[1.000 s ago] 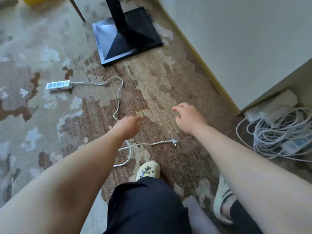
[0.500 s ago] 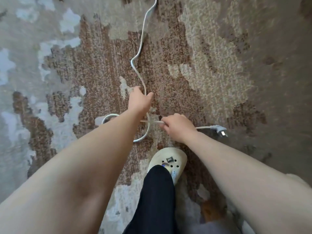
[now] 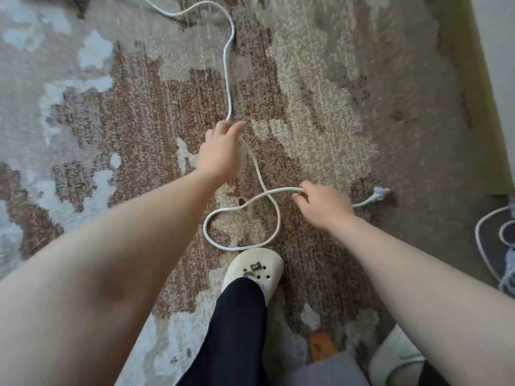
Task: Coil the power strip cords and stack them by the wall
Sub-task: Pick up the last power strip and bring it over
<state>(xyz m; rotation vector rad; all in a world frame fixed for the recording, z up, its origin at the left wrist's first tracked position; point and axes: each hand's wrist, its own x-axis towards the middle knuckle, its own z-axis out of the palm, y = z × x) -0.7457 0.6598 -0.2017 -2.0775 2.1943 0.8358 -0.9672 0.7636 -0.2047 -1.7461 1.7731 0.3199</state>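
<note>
White cord (image 3: 229,79) lay looped on the carpet (image 3: 320,79) by my shoe (image 3: 252,270), plug (image 3: 379,193) off to the right. My right hand (image 3: 324,208) pinched it near that end; my left hand (image 3: 221,151) covered it farther up, fingers extended, grip unclear. Best, I judged, to feed even loops into the right.

Soft, even daylight with faint shadows; slight motion blur, wide-angle stretching toward the edges.

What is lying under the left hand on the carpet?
The white cord passes under the left hand and reappears toward the loop. The stretch beneath the hand is covered, so the grip cannot be seen.
</note>
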